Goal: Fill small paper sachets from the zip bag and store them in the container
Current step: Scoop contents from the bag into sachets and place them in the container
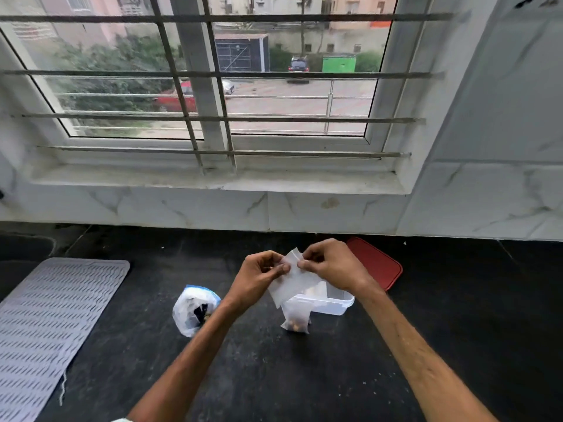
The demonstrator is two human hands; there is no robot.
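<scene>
A flat sachet (294,280) of thin white paper hung tilted above the table (274,376), pinched at its upper edge by the left hand (262,272) and the right hand (332,266). Just below it, a filled sachet (295,319) stood upright on the table, with small brownish pieces showing at its bottom, against the front of a clear plastic container (335,304). The container's red lid (377,264) lay flat behind it. The crumpled zip bag (192,309), clear with a blue strip on top, sat to the left, apart from the container.
</scene>
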